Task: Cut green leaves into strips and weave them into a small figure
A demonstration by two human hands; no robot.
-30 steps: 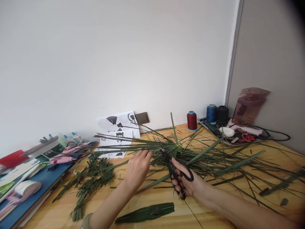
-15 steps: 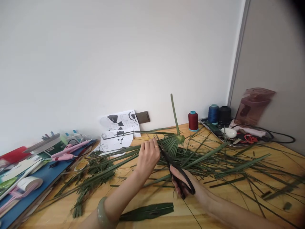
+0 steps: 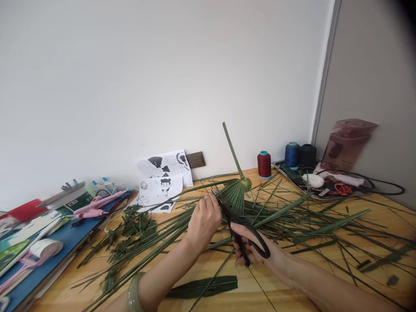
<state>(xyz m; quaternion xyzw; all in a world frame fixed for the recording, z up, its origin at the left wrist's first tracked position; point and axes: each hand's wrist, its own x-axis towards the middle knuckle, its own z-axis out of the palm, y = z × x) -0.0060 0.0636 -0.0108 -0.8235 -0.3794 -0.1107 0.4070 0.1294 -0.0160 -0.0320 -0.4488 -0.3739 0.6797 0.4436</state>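
Note:
My left hand point(image 3: 205, 219) is closed around the long segments of a green palm leaf point(image 3: 238, 193), whose stalk points up toward the wall. The strips trail out to the left, past my wrist. In my right hand point(image 3: 248, 247) I grip black-handled scissors point(image 3: 244, 229), with thumb and fingers through the loops. Their blades lie across the leaf just beyond my left knuckles, slightly apart at the tips. Cut green strips point(image 3: 276, 225) are piled under and to the right of both hands. A broad dark leaf piece point(image 3: 208, 287) lies nearer me.
Printed drawings point(image 3: 164, 182) lean on the wall. A red thread spool point(image 3: 264, 164) stands beside a tray point(image 3: 325, 195) with blue and black spools. At the left, pink glue guns point(image 3: 92, 208) and a tape roll point(image 3: 46, 248) lie on a blue surface. Leaf scraps point(image 3: 138, 227) sit nearby.
The leaf's stalk has tilted left, and its strips have dropped lower on the left, uncovering more of the drawings. Both hands have shifted slightly; the scissors remain in my right hand.

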